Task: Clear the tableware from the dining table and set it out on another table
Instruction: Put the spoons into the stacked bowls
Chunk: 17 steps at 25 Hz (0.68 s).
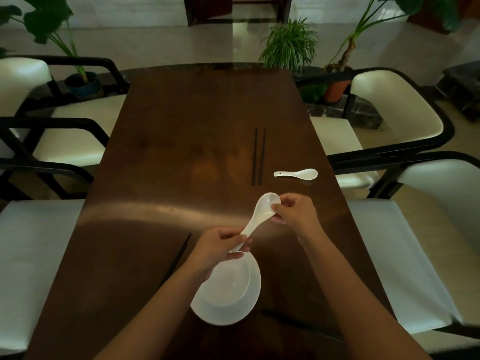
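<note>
A white ceramic spoon [259,216] hangs over the dark wooden table [168,152], held at both ends. My left hand [220,248] grips its handle and also seems to hold a white bowl [228,289] tilted below it. My right hand [296,211] pinches the spoon's scoop. A second white spoon [296,174] lies on the table to the right. One pair of black chopsticks [258,157] lies beyond my hands, another pair [178,258] lies left of my left forearm, and a third dark pair [298,324] shows between my forearms.
White-cushioned chairs with black frames stand along both sides, such as the chair [384,120] at the right and the chair [65,131] at the left. Potted plants [291,45] stand on the floor past the table's far end.
</note>
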Available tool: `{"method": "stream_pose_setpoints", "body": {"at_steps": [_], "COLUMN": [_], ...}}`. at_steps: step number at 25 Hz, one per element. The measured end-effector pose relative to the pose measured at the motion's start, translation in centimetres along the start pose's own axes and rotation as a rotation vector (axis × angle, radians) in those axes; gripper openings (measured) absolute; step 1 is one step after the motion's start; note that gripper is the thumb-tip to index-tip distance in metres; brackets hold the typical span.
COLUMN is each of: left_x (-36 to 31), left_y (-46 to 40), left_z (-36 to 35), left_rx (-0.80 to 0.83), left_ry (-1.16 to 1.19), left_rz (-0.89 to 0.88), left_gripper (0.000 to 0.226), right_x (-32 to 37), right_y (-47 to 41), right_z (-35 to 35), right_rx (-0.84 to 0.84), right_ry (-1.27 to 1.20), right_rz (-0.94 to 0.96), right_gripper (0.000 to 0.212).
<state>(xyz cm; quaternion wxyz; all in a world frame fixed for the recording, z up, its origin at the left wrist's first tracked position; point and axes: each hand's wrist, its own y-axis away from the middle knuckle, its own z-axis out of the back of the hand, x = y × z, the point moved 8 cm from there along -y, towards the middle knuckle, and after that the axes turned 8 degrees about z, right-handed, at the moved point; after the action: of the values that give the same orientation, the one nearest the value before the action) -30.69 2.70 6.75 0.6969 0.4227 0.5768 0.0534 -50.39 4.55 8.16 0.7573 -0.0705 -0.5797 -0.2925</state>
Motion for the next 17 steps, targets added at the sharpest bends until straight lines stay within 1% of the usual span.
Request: {"method": "stream_pose_setpoints", "body": {"at_steps": [2,5,6,7,8,10,11,12,14,16,17], "left_x": [-0.7,-2.1,-2.6,-3.1,-3.4,-3.8,-3.7,-3.6,-3.0,-2.5,-2.3], "left_y": [-1.4,-3.7,-4.5,-5.3,-6.1,-7.6,-8.2,-8.8,-9.6,-10.2,-10.4], "left_z": [-0.3,-1.1,-1.3,-1.4,-1.5,-1.6,-1.6,-1.5,-1.3,-0.9,-0.6], "left_rx": [-0.033,-0.045,-0.056,-0.068,-0.078,-0.089,-0.092,-0.09,-0.091,-0.112,-0.123], "left_ry": [0.033,0.072,0.088,0.111,0.134,0.167,0.184,0.205,0.241,0.254,0.263], "left_rz": [0.027,0.069,0.083,0.097,0.11,0.129,0.142,0.155,0.178,0.194,0.199], "left_gripper": [0.019,0.017,0.015,0.013,0.011,0.01,0.01,0.01,0.01,0.011,0.011], "right_x": [-0.3,-0.9,-1.5,-2.5,-3.8,-6.8,-8.1,-9.2,-10.6,-11.1,-11.2], "right_y": [-1.5,-4.5,-5.9,-7.5,-9.3,-12.8,-14.4,-15.7,-17.8,-19.5,-20.0], "right_z": [0.3,1.3,2.1,3.4,5.2,8.7,9.7,10.4,10.7,10.4,10.1], "right_rx": [0.035,0.138,0.129,0.063,-0.051,-0.271,-0.325,-0.348,-0.343,-0.329,-0.325], "right_ry": [-0.049,-0.194,-0.249,-0.299,-0.323,-0.239,-0.171,-0.092,0.104,0.26,0.293], "right_rz": [-0.028,-0.092,-0.119,-0.148,-0.179,-0.238,-0.263,-0.288,-0.314,-0.299,-0.283], "right_gripper": [0.009,0.004,0.006,0.011,0.017,0.031,0.037,0.04,0.04,0.033,0.028]}}
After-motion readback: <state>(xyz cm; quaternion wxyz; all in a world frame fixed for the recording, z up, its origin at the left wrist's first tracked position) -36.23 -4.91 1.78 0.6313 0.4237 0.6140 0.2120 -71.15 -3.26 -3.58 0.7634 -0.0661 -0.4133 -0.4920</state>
